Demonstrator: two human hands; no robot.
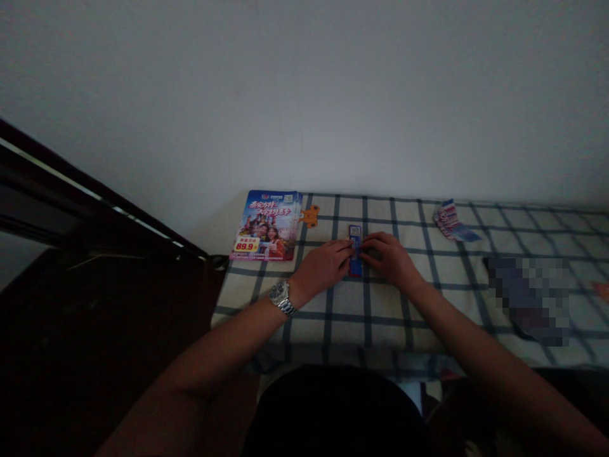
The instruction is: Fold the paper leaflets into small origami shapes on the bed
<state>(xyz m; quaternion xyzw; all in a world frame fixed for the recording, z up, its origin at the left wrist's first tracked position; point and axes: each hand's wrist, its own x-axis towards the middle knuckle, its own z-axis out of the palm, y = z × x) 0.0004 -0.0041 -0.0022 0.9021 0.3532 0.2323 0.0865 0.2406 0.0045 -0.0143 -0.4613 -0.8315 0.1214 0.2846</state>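
The left hand [326, 263], fingers together, partly hides the narrow blue leaflet [356, 266] between it and the curved right hand [389, 257], whether either pinches it I cannot tell, while checked cloth [450, 279] stretches right of both to a pixelated object [530, 298].

- Our left forearm [228, 352] angles inward, left hand [324, 265] palm down.
- Our right forearm [476, 336] angles inward too, right hand [391, 259] with fingers bent.
- Our hands nearly meet.

Got a checked-cloth worktop [347, 311] carrying a blue strip [356, 265], plus flyers [264, 225] at the strip's ten o'clock, fanned bundle [454, 223] at two.
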